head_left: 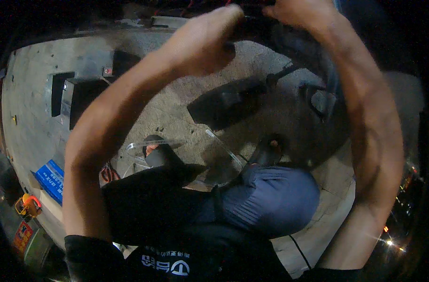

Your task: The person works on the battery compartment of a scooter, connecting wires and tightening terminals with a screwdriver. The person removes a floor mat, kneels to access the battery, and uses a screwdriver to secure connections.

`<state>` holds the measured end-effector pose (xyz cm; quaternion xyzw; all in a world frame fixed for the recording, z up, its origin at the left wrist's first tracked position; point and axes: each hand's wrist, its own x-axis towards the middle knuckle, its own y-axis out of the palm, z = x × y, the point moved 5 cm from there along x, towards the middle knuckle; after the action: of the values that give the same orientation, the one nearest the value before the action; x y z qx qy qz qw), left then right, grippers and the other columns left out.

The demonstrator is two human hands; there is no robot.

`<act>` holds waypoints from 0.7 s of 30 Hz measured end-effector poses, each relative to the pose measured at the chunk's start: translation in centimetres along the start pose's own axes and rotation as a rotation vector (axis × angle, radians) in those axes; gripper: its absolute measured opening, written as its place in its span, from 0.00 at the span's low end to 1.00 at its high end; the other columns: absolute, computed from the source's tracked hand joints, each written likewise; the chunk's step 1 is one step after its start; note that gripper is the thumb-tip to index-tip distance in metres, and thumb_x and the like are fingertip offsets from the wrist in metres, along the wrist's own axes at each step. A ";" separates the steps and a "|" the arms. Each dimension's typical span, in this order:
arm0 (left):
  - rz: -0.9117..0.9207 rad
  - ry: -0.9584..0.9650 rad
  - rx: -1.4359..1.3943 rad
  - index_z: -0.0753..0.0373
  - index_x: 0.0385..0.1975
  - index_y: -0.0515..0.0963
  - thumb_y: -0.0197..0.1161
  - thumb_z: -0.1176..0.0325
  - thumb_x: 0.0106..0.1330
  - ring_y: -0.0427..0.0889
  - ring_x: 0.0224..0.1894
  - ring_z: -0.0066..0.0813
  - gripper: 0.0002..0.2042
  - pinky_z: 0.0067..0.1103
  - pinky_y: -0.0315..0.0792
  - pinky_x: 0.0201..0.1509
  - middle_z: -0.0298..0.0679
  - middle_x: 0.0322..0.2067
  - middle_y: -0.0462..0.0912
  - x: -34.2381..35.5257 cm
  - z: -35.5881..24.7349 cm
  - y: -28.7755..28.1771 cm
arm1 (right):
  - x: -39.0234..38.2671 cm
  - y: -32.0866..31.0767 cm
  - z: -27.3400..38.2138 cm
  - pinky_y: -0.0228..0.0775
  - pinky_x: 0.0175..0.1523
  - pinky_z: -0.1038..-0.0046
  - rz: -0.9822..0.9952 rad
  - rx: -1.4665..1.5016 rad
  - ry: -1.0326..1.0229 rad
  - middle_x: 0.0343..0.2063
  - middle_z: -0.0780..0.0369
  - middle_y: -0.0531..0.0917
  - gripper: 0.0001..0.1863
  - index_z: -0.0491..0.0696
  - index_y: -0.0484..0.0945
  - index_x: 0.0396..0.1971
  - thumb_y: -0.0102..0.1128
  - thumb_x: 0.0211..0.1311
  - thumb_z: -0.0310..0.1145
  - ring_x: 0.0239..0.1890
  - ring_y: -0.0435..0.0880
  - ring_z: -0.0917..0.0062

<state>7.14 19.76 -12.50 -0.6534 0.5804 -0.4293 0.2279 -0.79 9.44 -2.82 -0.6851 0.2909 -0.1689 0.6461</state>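
Note:
Both arms reach up to the top edge, where a dark object (pixel 256 28) fills the gap between my hands. My left hand (pixel 212 40) is closed, its fingers curled and slightly blurred, with the fingertips against the dark area. Opposite it, my right hand (pixel 301 11) is bent inward and partly cut off by the frame. Its visible fingers look pinched, and what they hold is too dark to make out. Thin red wires (pixel 191 5) show beside the left hand. Below the hands, a black angular plastic-looking piece (pixel 228 102) lies on the concrete floor.
A black box (pixel 85 96) and a small red switch (pixel 107 71) are at left, with a blue carton (pixel 50 181) nearer. Pale clear strips (pixel 224 146) lie by my feet. An orange and yellow object (pixel 28 205) sits far left. A dark frame-like part (pixel 318 101) stands right.

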 end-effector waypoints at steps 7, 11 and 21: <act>0.165 -0.156 -0.081 0.68 0.43 0.69 0.59 0.70 0.59 0.80 0.40 0.58 0.15 0.41 0.75 0.41 0.57 0.33 0.80 2.9 0.0 -0.9 | -0.1 -0.6 0.1 0.68 0.61 0.60 -0.001 -0.062 0.007 0.56 0.52 0.69 0.35 0.50 0.66 0.61 0.68 0.51 0.35 0.57 0.71 0.56; 0.215 -0.087 -0.022 0.70 0.48 0.67 0.60 0.72 0.61 0.78 0.40 0.58 0.17 0.38 0.74 0.38 0.56 0.33 0.78 2.9 0.4 -0.9 | 0.9 -0.2 -0.4 0.68 0.60 0.60 0.050 -0.042 0.012 0.55 0.52 0.69 0.34 0.50 0.67 0.60 0.68 0.50 0.35 0.57 0.71 0.56; 0.229 -0.111 0.063 0.62 0.36 0.78 0.67 0.63 0.57 0.82 0.37 0.51 0.12 0.36 0.77 0.41 0.50 0.31 0.82 4.3 0.6 1.0 | -1.0 -0.1 -0.7 0.63 0.62 0.56 -0.195 0.061 0.013 0.58 0.56 0.68 0.35 0.54 0.69 0.59 0.71 0.47 0.34 0.59 0.68 0.57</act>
<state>6.90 15.29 -12.33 -0.5981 0.6241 -0.3816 0.3275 -1.98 9.48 -2.50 -0.6892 0.2217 -0.2441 0.6452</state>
